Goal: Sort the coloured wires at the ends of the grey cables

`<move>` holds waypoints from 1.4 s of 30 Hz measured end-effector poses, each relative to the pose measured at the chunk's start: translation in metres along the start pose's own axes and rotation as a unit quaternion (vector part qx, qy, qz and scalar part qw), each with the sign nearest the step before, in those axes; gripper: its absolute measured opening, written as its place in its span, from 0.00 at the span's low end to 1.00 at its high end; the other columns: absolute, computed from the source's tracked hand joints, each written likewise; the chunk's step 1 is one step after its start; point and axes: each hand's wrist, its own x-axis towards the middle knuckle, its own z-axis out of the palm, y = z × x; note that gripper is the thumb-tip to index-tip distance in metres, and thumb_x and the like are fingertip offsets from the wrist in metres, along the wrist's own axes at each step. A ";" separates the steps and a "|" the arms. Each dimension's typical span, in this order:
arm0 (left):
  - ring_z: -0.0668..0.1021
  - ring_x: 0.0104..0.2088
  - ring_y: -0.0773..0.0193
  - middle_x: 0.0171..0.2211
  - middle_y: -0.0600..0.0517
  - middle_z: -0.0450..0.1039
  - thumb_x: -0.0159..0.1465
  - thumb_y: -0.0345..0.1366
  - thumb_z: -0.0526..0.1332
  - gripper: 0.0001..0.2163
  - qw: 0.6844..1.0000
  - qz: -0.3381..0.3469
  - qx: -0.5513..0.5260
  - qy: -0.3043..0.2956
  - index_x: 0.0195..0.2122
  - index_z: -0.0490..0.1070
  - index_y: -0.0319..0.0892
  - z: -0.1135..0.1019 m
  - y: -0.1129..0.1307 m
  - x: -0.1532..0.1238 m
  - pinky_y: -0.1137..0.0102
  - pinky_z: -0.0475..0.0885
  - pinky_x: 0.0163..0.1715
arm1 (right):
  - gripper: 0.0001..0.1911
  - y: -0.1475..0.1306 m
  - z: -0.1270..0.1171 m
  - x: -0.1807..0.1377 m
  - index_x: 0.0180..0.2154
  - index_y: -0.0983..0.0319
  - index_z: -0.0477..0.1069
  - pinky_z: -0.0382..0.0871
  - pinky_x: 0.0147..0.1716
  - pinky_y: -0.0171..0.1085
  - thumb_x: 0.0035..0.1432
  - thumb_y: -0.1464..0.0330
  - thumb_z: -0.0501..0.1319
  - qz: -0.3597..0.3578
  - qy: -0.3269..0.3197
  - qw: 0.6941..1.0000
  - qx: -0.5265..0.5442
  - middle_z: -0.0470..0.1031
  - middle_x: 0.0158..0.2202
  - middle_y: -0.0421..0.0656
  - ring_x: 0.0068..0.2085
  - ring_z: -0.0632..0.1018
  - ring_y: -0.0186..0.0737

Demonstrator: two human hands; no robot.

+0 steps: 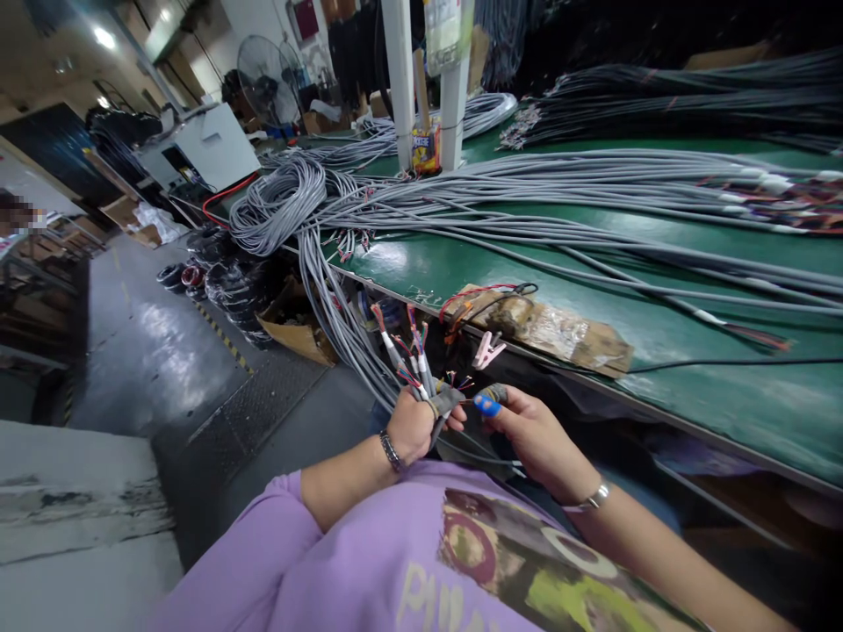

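My left hand (418, 421) is closed around several grey cables (427, 373), whose stripped ends fan upward with red, blue and other thin coloured wires. Grey wrapping covers its thumb or finger. Just to the right, my right hand (517, 417) is pinched, with a blue covering on the thumb and a dark wrap on the index finger. A thin reddish wire (467, 401) runs between the two hands, its end at the right fingertips. Above them, a pink clip (488, 350) hangs at the table's edge beside a tape-wrapped board (546, 329).
Long grey cables (527, 189) lie across the green table (777, 395), with a coiled bundle (280, 206) at its left end. Black cables (659, 101) lie at the back. A white post (399, 79) rises from the table. On the floor stand a cardboard box (299, 329) and black coils (234, 294).
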 end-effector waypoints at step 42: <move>0.69 0.14 0.71 0.15 0.52 0.69 0.44 0.50 0.72 0.21 0.987 -0.041 0.111 -0.109 0.21 0.71 0.35 -0.002 0.000 0.000 0.74 0.67 0.16 | 0.19 -0.008 0.003 -0.001 0.27 0.61 0.72 0.66 0.28 0.36 0.45 0.52 0.69 -0.006 -0.069 0.997 -0.037 0.72 0.22 0.40 0.25 0.70 0.36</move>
